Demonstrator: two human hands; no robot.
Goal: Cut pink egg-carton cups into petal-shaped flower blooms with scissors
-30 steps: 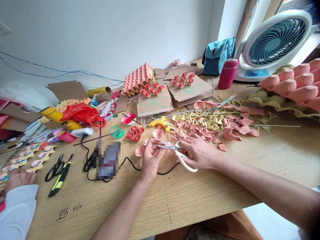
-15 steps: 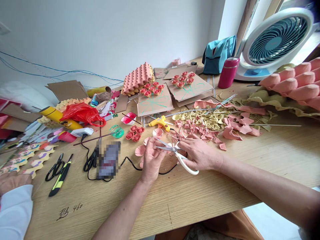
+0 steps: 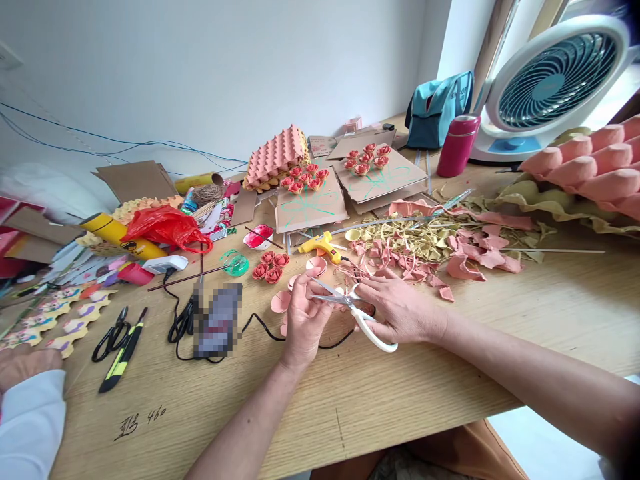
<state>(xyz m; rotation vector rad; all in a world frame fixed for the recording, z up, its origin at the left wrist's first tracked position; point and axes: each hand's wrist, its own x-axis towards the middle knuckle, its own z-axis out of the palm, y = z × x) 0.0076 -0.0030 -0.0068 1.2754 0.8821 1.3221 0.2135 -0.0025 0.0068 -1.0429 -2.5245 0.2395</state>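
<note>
My right hand [image 3: 403,308] is closed around the white handles of a pair of scissors [image 3: 370,328]. Their blades are parted and point left, reaching the fingers of my left hand [image 3: 306,319]. That hand is closed in a pinch, and whatever it grips is hidden behind the fingers and blades. Pink cup-shaped pieces [image 3: 281,302] of egg carton lie just beyond my left hand. Behind them are several small red carton roses [image 3: 271,267] and a yellow glue gun [image 3: 323,247].
Pink and yellow carton scraps [image 3: 410,243] spread behind my right hand. Cardboard sheets [image 3: 310,210] bear more roses. At left lie black-handled scissors [image 3: 116,335], a utility knife [image 3: 123,351] and a black cable [image 3: 265,325]. Another person's hand [image 3: 30,367] rests at the left edge.
The scissor blades seem slightly wider apart. Both hands otherwise stay in nearly the same place.
</note>
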